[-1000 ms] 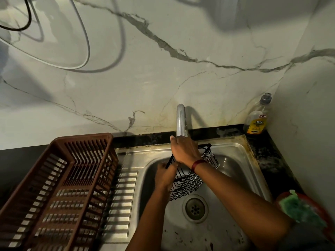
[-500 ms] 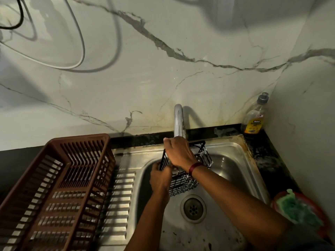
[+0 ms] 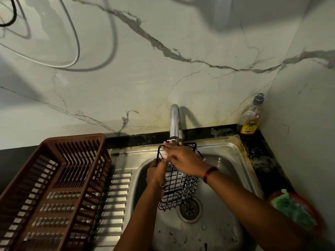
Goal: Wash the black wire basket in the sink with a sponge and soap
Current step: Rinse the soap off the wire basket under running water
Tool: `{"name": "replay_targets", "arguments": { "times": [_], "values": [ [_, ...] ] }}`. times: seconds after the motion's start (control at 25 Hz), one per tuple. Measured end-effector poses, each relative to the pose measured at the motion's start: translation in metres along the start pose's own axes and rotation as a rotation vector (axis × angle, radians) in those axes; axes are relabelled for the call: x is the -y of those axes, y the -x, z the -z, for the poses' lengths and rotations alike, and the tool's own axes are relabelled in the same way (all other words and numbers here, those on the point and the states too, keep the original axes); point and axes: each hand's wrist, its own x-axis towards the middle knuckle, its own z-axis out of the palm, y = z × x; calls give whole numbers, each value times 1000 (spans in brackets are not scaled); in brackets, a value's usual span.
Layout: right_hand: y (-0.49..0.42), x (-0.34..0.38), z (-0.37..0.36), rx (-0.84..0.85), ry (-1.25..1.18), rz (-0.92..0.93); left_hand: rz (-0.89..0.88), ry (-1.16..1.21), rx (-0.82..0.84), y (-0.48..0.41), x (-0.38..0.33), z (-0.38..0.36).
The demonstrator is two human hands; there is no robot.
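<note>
1. Two grips handle the basket [image 3: 178, 192]: the left grip [image 3: 155, 176] curls round its 9 o'clock edge, and the right grip [image 3: 181, 158] now lies with fingers straight across the rim.
2. The basket has risen in the sink [image 3: 232, 160] to just under the tap [image 3: 175, 122].
3. This is likely rinsing; the sponge [image 3: 290, 207] at 4 o'clock lies untouched.

view 1: head-worn, set above the sink [image 3: 233, 151] | faced forward and down | held near, lower frame filled by it | marble wall [image 3: 163, 84] taken in above
</note>
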Motion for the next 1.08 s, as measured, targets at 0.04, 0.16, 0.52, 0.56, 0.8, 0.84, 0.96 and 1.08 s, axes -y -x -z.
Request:
{"name": "replay_targets", "arguments": {
  "times": [0.04,0.16,0.52,0.56,0.8,0.84,0.96,1.08],
  "values": [
    [0,10,-2,-3,-7,53,7,15,4,1,-1,-1],
    [13,-4,1,-40,109,102,33,22,33,-4,-4,2],
    [40,-9,-17,-564,24,34,51,41,10,-7,7,-1],
    [37,-5,-14,-570,-24,37,54,41,14,-7,8,-1],
    [14,-1,4,-410,78,39,-5,44,12,-5,11,-5],
    [11,-3,5,-433,41,10,-7,54,1,-5,10,-2],
    [1,-8,6,-331,38,-268,-17,91,-32,-4,11,3],
    [-4,17,-5,8,192,-272,-23,81,-26,-8,15,8]
  ]
}}
